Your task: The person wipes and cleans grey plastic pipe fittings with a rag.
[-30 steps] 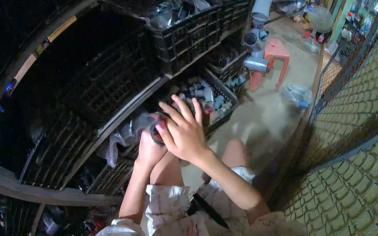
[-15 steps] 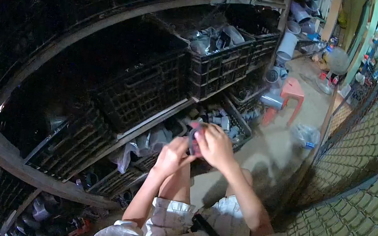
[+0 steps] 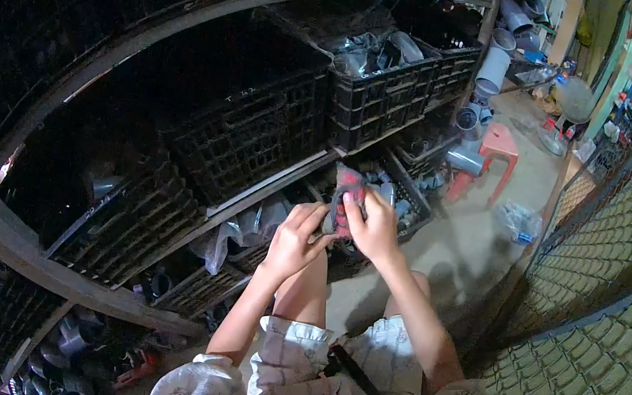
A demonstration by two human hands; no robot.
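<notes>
Both hands meet above my knees, in front of the lower shelf. In my right hand (image 3: pixel 373 227) is a crumpled red and dark grey cloth (image 3: pixel 349 180), with the thumb pressed on it and its top end sticking up. My left hand (image 3: pixel 297 236) is closed against the lower left side of the cloth. A small greyish edge shows between its fingers and the cloth, but I cannot make out what it belongs to. A black strap-like thing (image 3: pixel 356 373) lies across my lap.
Black plastic crates (image 3: pixel 377 96) fill the shelves on the left; a lower crate (image 3: pixel 417 213) holds grey pipe fittings. Beyond are a pink stool (image 3: pixel 497 148), grey pipes (image 3: pixel 491 70) and a plastic bag (image 3: pixel 517 221) on the floor. Wire mesh (image 3: pixel 618 221) borders the right.
The cloth has turned and now stands higher above my hands, showing more red. My right hand has shifted slightly right. The whole view has tilted a little.
</notes>
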